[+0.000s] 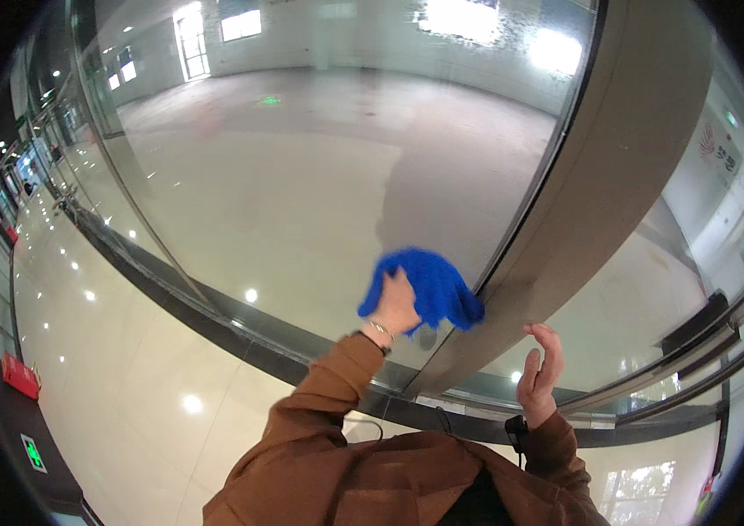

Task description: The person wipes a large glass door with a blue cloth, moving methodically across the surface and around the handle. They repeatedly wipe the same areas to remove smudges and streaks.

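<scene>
A blue cloth [441,286] is bunched under my left hand [398,304], which grips it at the lower right part of a large glass pane [267,197]. The cloth's right end reaches over the pane's dark edge to a brownish metal post [582,204]. Whether it presses on the glass is hard to tell, as cloth and fingers are slightly blurred. My right hand [541,375] is raised beside the lower part of the post, its thumb and fingers apart and nothing in it. Bracelets circle my left wrist, and a black band my right.
A dark stone base strip [260,358] runs below the glass, beside the shiny tiled floor [129,368]. Long door handles [694,375] curve along the right. A red box [20,376] and a green exit sign [33,452] are at the left.
</scene>
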`<action>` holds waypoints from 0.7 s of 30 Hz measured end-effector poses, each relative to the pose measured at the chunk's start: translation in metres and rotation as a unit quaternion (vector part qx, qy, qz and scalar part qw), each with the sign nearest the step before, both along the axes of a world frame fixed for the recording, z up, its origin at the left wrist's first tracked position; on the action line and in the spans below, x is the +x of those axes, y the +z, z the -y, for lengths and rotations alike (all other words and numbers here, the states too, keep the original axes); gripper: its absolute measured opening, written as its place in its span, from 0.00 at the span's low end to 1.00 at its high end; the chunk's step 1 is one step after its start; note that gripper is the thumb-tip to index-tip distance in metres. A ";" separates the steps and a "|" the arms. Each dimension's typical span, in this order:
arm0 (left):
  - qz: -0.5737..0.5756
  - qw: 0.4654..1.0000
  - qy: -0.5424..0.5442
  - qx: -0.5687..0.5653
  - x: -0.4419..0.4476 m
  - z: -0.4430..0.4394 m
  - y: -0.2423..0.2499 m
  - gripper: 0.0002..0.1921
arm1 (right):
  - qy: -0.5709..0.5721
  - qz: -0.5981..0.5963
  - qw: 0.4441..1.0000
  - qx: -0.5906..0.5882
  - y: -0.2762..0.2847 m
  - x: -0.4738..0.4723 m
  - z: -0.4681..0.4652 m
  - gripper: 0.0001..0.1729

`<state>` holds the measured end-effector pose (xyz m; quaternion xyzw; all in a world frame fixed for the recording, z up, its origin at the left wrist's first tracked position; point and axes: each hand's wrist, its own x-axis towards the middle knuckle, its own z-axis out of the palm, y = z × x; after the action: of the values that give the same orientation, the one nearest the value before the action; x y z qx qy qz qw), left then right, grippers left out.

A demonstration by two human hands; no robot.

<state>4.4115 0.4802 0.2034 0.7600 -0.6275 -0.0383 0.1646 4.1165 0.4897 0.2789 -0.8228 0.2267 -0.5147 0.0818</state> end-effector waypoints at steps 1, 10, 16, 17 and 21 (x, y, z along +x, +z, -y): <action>0.023 0.992 0.085 -0.089 0.024 0.000 0.013 0.40 | 0.012 0.005 1.000 -0.011 0.001 0.002 0.001 0.15; -0.252 0.702 0.447 -0.493 0.174 -0.008 0.022 0.33 | 0.069 0.036 0.997 0.025 0.000 0.028 -0.006 0.17; -0.115 0.960 0.214 0.142 0.003 0.006 -0.029 0.21 | 0.124 -0.006 0.991 0.047 0.008 0.062 -0.012 0.18; 0.086 0.980 0.122 -0.132 -0.014 0.003 -0.033 0.22 | 0.119 -0.011 0.993 0.027 0.011 0.068 -0.013 0.18; 0.036 0.913 0.099 -0.393 0.033 -0.015 -0.019 0.15 | 0.105 -0.017 0.994 -0.013 0.022 0.089 -0.017 0.19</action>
<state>4.4450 0.4956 0.1843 0.6931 -0.5186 0.2552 0.4306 4.2052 0.5066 0.3009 -0.8515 0.1339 -0.4923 0.1208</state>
